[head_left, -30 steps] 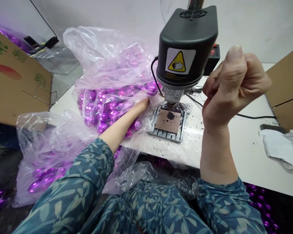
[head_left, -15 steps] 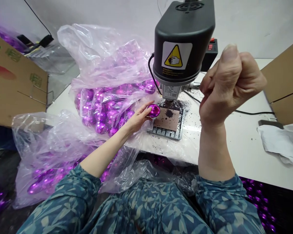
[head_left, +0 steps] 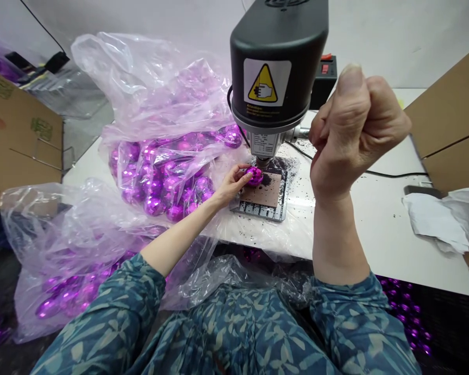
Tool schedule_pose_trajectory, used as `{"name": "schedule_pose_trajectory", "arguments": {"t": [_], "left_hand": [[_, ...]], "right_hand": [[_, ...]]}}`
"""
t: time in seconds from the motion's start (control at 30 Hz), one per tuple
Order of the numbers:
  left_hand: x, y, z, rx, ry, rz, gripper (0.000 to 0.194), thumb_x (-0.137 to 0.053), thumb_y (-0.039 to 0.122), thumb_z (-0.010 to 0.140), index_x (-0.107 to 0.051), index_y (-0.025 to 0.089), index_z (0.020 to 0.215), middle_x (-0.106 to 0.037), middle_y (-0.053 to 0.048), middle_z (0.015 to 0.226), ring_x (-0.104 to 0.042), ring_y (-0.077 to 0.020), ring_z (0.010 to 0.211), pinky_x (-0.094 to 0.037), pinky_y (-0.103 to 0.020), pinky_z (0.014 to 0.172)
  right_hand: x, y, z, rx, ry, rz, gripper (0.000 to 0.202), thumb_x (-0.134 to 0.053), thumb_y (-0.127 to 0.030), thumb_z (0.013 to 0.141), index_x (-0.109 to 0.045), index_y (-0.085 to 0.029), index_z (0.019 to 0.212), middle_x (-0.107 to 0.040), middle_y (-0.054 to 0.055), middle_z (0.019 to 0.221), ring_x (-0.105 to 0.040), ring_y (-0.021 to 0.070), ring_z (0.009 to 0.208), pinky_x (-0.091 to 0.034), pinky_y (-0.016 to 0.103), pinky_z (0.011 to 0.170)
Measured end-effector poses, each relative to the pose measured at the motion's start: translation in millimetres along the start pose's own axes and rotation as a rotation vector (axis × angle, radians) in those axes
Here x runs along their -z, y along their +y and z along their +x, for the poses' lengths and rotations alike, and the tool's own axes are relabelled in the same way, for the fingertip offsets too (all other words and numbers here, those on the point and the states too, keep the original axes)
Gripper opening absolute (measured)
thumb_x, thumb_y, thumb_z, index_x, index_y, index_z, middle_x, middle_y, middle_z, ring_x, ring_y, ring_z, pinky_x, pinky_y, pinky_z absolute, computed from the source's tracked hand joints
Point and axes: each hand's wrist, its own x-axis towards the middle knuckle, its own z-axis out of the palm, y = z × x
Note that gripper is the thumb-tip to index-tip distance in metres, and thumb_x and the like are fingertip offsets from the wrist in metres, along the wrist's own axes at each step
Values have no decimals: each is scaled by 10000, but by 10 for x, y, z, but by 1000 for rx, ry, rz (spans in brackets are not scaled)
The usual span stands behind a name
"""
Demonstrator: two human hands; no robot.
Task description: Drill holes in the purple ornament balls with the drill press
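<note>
My left hand (head_left: 234, 182) pinches a shiny purple faceted ball (head_left: 254, 176) between thumb and fingers. It holds the ball under the chuck (head_left: 263, 162) of a black bench drill press (head_left: 277, 78), above a brown board (head_left: 263, 195) on the metal base (head_left: 282, 208). Raised at the right of the machine, my right hand (head_left: 357, 130) is closed in a fist beside the metal feed shaft (head_left: 304, 134). The fist appears wrapped round the feed handle, which the fingers hide.
Plastic bags of purple balls (head_left: 156, 177) lie left of the press, with another bag (head_left: 62, 291) lower down. Dark shavings (head_left: 289, 164) litter the base and white table (head_left: 359, 245). Cardboard boxes (head_left: 19, 140) flank both sides. White paper (head_left: 433, 219) and a black cable (head_left: 391, 173) lie right.
My left hand has moved the ball rightward, from the board's left edge to beneath the chuck, and turned it. My right fist stays by the press. The whole view has shifted slightly.
</note>
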Motion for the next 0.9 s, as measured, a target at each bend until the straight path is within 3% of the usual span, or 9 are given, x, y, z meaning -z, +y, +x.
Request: {"name": "schedule_pose_trajectory", "arguments": {"t": [0.23, 0.33, 0.53, 0.73, 0.9], "left_hand": [[-26, -71, 2, -109, -79, 28, 674, -866, 688, 797, -616, 221, 1214, -799, -83, 1129, -766, -213, 1025, -595, -338, 906], [-51, -80, -19, -137, -92, 87, 655, -836, 683, 831, -627, 212, 1235, -791, -98, 1145, -758, -222, 1035, -591, -346, 901], [-124, -92, -77, -213, -42, 293, 647, -879, 603, 821, -664, 194, 1272, -759, -102, 1165, -720, -210, 958, -574, -331, 848], [-139, -76, -89, -229, -14, 383, 537, -887, 464, 847, -696, 188, 1267, -765, -76, 1135, -673, -182, 872, -549, -307, 804], [-125, -56, -69, -232, -46, 371, 526, -874, 446, 860, -687, 181, 1274, -764, -76, 1134, -673, -179, 868, -534, -299, 790]], "right_hand": [[9, 2, -7, -36, -5, -72, 690, -521, -766, 925, -206, -233, 621, -248, -67, 519, -279, 37, 432, -242, 294, 508], [-7, -20, -10, -16, 15, -41, 669, -575, -711, 912, -218, -229, 615, -252, -70, 508, -288, 36, 427, -241, 292, 502], [-27, -4, -11, 22, 27, 77, 616, -653, -607, 903, -283, -221, 596, -274, -82, 502, -274, 41, 409, -213, 301, 488], [-6, -23, -29, 15, 30, -29, 638, -609, -690, 880, -241, -249, 604, -261, -68, 489, -269, 80, 413, -233, 344, 490], [68, 32, -174, 24, 28, -128, 648, -558, -644, 996, -221, -241, 615, -244, -44, 496, -248, 108, 429, -226, 373, 503]]}}
